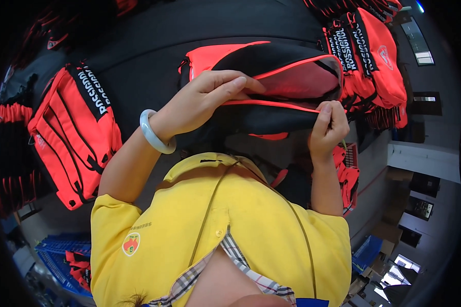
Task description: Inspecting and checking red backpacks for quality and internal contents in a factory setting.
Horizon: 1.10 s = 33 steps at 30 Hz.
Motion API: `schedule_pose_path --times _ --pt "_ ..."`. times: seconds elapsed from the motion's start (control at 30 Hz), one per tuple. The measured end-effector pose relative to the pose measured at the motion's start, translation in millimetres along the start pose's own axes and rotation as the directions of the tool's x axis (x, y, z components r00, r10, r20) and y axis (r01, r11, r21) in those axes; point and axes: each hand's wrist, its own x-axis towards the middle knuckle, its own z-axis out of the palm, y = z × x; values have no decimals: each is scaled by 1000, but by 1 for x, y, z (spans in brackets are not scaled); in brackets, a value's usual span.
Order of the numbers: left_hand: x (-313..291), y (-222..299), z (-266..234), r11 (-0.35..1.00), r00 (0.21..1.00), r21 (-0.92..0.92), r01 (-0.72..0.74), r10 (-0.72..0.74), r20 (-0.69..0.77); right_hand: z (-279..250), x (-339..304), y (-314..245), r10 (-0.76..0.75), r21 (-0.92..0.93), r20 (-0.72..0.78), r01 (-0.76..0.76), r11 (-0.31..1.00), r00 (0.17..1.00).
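A black and red-orange bag (276, 118) lies in front of me with its long opening spread, showing a reddish lining inside. Bright orange edging runs along both sides of the opening. My left hand (202, 100), with a pale bangle (156, 132) on its wrist, is at the left end of the opening. Its thumb is pressed to the fingers at the near edge, and the fingertips reach inside, partly hidden. At the right end, my right hand (332, 128) is closed in a pinch on the near edge. A small green bit, too small to name, shows beside that hand.
On the left lies a red-orange and black bag (69, 138), beside more stacked ones (13, 148). Another stack of bags (374, 61) stands at the right. A red crate (351, 156) is below it. Blue crates (64, 258) sit at lower left. Dark cloth covers the table (148, 43).
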Motion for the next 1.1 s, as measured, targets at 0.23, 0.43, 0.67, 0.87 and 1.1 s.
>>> schedule_pose_path --times 0.23,0.43,0.67,0.87,1.1 --pt "-7 25 -9 992 994 74 105 -103 -22 5 36 -9 -151 35 -8 151 988 988" --pt "13 46 4 987 977 11 162 -159 -141 31 106 -5 -413 151 -99 424 893 906" --pt "63 43 8 928 832 -370 -38 -175 -527 34 139 12 -324 391 -317 434 812 891" --pt "106 40 33 917 767 -392 -70 -202 -609 38 143 40 -428 465 -9 383 798 904" --pt "144 33 45 882 750 -448 -148 -195 -632 46 159 81 -441 535 -29 386 751 897"
